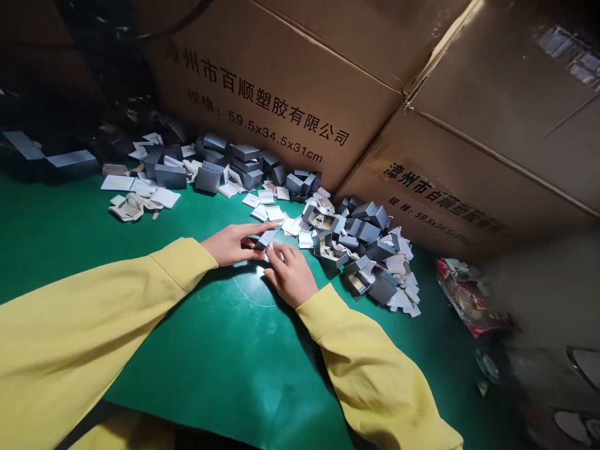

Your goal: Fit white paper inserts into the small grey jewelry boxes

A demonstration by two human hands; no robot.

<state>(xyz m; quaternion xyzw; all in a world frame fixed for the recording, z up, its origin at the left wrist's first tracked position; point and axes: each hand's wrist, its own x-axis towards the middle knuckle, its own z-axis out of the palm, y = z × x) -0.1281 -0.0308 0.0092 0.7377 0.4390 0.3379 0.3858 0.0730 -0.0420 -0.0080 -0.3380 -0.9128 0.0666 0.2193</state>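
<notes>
Over the green table, my left hand grips a small dark grey box between its thumb and fingers. My right hand is at the near right side of that box, its thumb and fingers pinched on a small white piece. The two hands almost touch. Just beyond them lie loose white pieces. Open grey boxes with pale contents stand to the right of the hands.
Large cardboard cartons stand along the table's back. A row of grey boxes and a heap of white scraps lie at the back left. More boxes and a red plastic bag are on the right.
</notes>
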